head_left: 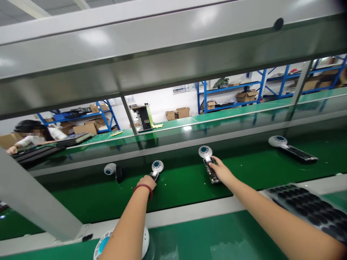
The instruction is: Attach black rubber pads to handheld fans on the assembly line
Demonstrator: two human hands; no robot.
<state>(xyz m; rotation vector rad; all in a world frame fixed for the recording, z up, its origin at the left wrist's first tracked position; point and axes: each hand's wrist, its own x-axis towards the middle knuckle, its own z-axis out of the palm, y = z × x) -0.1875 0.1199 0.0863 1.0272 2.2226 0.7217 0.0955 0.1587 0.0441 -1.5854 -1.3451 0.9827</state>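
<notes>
My left hand is closed round the dark body of a handheld device with a round white head; the fingers are partly hidden behind the hand. Over to the right, my right hand grips a second such device by its dark, circuit-board-like body, thumb on top. The white head of this one has a blue centre ringed by dark spots and points away from me. Both devices are at the green belt; whether they touch it I cannot tell.
More of these devices lie on the belt, one at left and one at far right. A sheet of black discs rests near my right forearm. A larger white round part is partly under my left forearm. A metal post stands left; a person works beyond.
</notes>
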